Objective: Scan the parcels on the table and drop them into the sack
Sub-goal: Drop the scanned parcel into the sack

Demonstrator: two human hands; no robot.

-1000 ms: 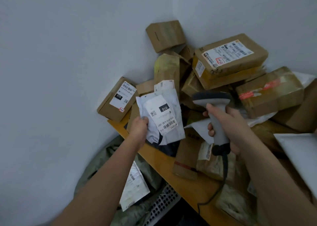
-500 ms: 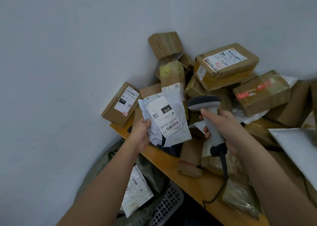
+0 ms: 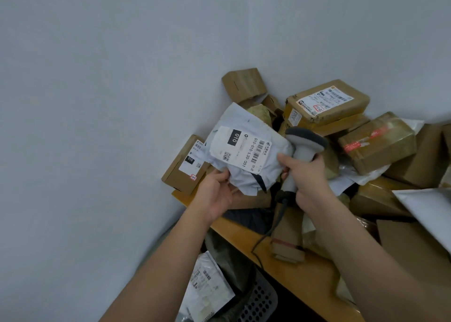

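left hand (image 3: pixel 216 194) fingers pinch the lower left edge of the pale grey poly mailer (image 3: pixel 246 150), and the right hand (image 3: pixel 308 172) is wrapped round the handle of the barcode scanner (image 3: pixel 301 148) while its thumb and a fingertip also nip the mailer's right edge. the mailer is held up above the tabletop (image 3: pixel 280 248), label (image 3: pixel 240 148) facing the camera, with the scanner head just to its right and not pointing at it. my read: the label is being turned and flattened for a scan. to do it well, let the right hand let go of the mailer, keep the barcode taut and swing the scanner onto it. the sack (image 3: pixel 224 258) sits below the mailer, beside the tabletop's edge, with a labelled parcel (image 3: pixel 207 290) already in it.
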